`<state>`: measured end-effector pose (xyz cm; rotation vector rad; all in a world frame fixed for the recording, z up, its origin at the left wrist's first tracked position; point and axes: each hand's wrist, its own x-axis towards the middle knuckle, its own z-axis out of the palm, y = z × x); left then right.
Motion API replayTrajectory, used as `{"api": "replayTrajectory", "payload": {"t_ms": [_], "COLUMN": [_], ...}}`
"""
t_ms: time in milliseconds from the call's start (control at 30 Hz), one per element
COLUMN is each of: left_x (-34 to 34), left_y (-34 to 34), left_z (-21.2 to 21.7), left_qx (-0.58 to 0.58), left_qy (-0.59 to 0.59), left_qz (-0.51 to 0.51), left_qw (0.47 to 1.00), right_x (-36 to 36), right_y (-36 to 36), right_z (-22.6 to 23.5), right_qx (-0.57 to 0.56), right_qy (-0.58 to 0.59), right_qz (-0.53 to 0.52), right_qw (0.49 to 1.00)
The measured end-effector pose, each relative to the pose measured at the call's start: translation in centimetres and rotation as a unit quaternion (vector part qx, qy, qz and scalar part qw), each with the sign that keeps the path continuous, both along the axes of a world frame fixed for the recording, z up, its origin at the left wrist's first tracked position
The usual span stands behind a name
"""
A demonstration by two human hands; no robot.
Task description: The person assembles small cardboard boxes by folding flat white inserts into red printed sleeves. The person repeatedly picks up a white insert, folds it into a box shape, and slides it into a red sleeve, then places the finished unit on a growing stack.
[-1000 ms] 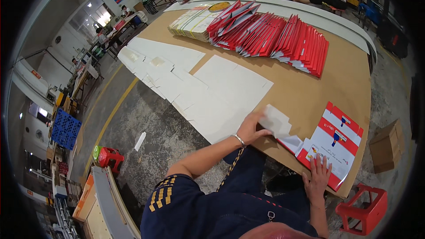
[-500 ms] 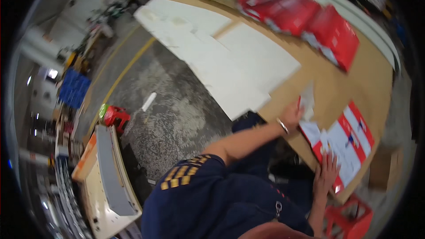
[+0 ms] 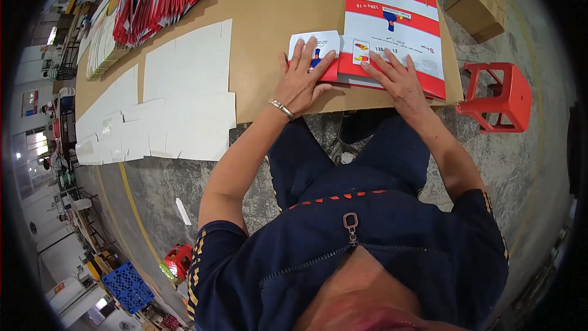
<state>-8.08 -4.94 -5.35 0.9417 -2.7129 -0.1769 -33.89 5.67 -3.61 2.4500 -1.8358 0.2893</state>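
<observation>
A flattened red and white printed carton (image 3: 398,24) lies at the near edge of a brown cardboard-topped table (image 3: 263,55). On its left part, a small white flap with a red edge (image 3: 331,41) is folded flat. My left hand (image 3: 300,76) presses on this flap, fingers stretched and thumb out to the side. My right hand (image 3: 401,86) rests with spread fingers on the near edge of the carton's main panel. Neither hand grips anything.
White cardboard sheets (image 3: 184,79) cover the table's left side. Behind them stands a row of folded red cartons (image 3: 165,0) beside a pale stack (image 3: 104,49). A red plastic stool (image 3: 499,98) and a brown box (image 3: 474,6) stand on the floor at right.
My view has swung round toward the carton. My left hand, earlier beside the carton near a blurred pale piece, now lies flat on the flap. My right hand stays on the carton.
</observation>
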Motion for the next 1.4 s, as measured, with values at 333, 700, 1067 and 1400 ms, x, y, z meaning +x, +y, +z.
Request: {"api": "replayTrajectory", "payload": {"t_ms": [333, 700, 1067, 1400], "left_x": [-0.7, -1.0, -6.9, -3.5], "left_y": [0.1, -0.5, -7.0, 8.4], "left_z": [-0.6, -0.3, 0.4, 4.3], "left_qx": [-0.011, 0.025, 0.136, 0.494], "left_qy": [-0.071, -0.069, 0.019, 0.304], "left_qz": [0.052, 0.039, 0.125, -0.035], "left_qw": [0.996, 0.997, 0.983, 0.814], "right_x": [1.2, 0.0, 0.2, 3.7], "right_y": [1.1, 1.6, 1.4, 9.5], "right_z": [-0.3, -0.7, 0.1, 1.4], "right_qx": [0.019, 0.033, -0.018, 0.185], "right_qy": [0.021, -0.066, -0.240, -0.792], "right_qz": [0.001, 0.049, 0.081, -0.299], "right_qw": [1.000, 0.996, 0.967, 0.499]}}
